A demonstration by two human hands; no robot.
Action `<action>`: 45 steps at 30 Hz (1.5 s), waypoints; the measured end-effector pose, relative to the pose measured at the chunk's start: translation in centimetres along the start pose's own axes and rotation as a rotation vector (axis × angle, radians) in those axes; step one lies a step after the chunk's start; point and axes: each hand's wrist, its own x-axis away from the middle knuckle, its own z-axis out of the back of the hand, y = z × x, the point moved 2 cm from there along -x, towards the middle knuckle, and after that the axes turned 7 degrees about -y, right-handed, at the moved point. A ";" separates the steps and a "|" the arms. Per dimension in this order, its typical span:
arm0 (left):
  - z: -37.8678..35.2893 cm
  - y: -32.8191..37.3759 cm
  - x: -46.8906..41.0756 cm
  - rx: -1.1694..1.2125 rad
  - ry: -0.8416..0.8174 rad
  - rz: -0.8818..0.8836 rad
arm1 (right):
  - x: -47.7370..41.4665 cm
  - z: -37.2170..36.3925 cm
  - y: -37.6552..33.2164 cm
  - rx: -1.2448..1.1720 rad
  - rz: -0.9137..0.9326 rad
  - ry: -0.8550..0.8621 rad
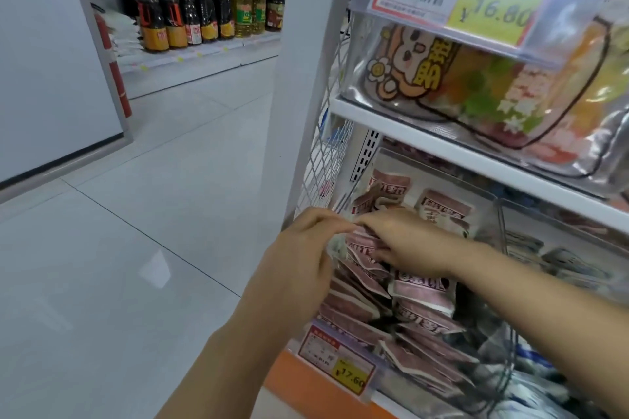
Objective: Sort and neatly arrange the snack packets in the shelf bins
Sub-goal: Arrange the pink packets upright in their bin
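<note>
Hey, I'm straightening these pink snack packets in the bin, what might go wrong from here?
1. The pink packets lie heaped and slanted toward the front; those by the price tag may slide out over the edge.
2. Your left hand and right hand hold a bunch between them; one may slip out and drop to the floor.
3. A stray one might land among the grey packets next door, mixing the sorts.

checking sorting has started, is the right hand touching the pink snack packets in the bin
Touching. The head view shows the right hand resting on the pink snack packets, its fingers curled over the top ones with no gap.
</note>
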 end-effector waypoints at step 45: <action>0.7 1.0 2.1 -0.285 -0.445 0.007 | 1.2 -0.6 -3.3 0.001 -0.047 0.020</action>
